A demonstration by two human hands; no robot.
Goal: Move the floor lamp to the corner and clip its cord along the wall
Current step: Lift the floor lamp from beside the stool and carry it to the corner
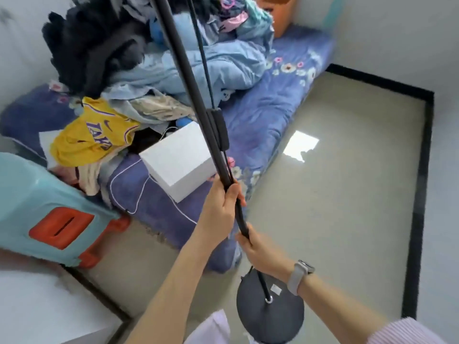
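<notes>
The floor lamp's black pole [188,78] runs from the top of the view down to its round dark base [270,316] near my feet. My left hand [219,209] grips the pole at mid-height. Just below it, my right hand [260,249], with a grey watch on the wrist, is closed on the pole. A thin black cord [202,53] hangs beside the pole, with an oblong black switch box [219,129] on it. The lamp head is out of view.
A low mattress [263,112] with a blue floral sheet lies left of the lamp, piled with clothes [149,60], a yellow jersey [92,135] and a white box [178,160]. A teal stool [44,207] stands at left. Bare grey floor [335,194] with black skirting reaches the right wall.
</notes>
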